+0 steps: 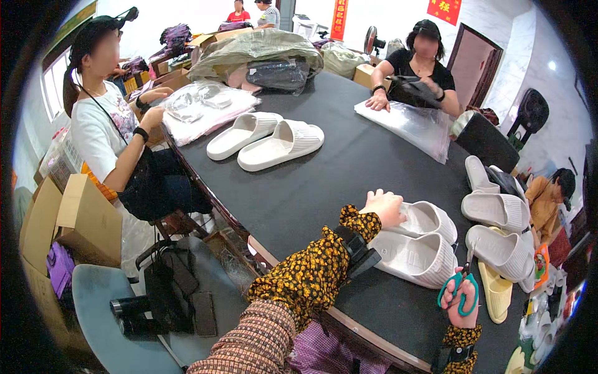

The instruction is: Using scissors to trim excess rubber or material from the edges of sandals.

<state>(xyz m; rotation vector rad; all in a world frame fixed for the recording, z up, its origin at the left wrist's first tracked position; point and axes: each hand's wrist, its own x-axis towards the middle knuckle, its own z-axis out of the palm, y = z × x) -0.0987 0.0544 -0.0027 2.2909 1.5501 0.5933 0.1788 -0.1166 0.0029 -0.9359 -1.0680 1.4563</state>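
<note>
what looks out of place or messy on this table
Nothing looks damaged or spilled. The left hand rests on a pair of white slippers; the right hand holds green scissors. The only untidy spot is the loose heap of slippers at the table's right edge, lying at mixed angles.

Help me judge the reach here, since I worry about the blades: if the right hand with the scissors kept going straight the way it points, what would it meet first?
Probably the pale slipper just beyond the green-handled scissors in the right hand. The blades point up and away toward it, with the yellow slipper close beside. Depth is unclear.
</note>
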